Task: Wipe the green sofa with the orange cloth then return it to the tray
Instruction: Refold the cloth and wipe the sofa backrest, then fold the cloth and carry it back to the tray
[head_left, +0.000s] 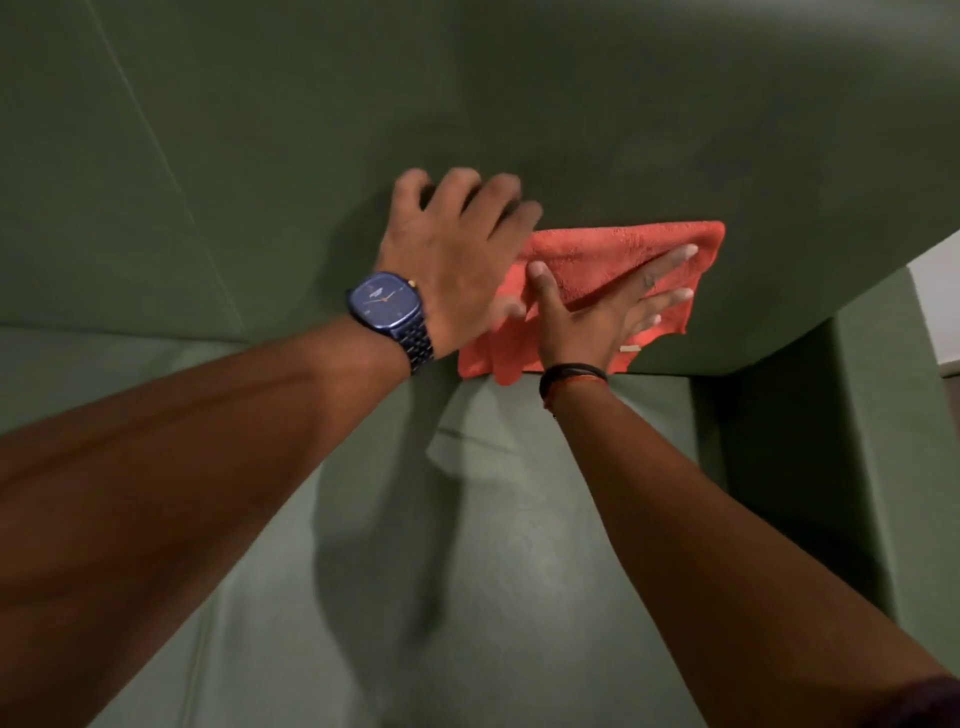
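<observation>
The green sofa (597, 119) fills the view, with its backrest ahead and its seat cushion below. The orange cloth (597, 260) lies flat against the lower part of the backrest. My right hand (602, 306) presses on the cloth with the fingers spread apart. My left hand (457, 249), with a blue watch on its wrist, rests on the backrest just left of the cloth, and its thumb side overlaps the cloth's left edge. The tray is out of view.
The sofa's armrest (841, 415) rises at the right, and a strip of pale wall (940, 312) shows beyond it. A seam (140, 119) runs diagonally across the backrest at the upper left.
</observation>
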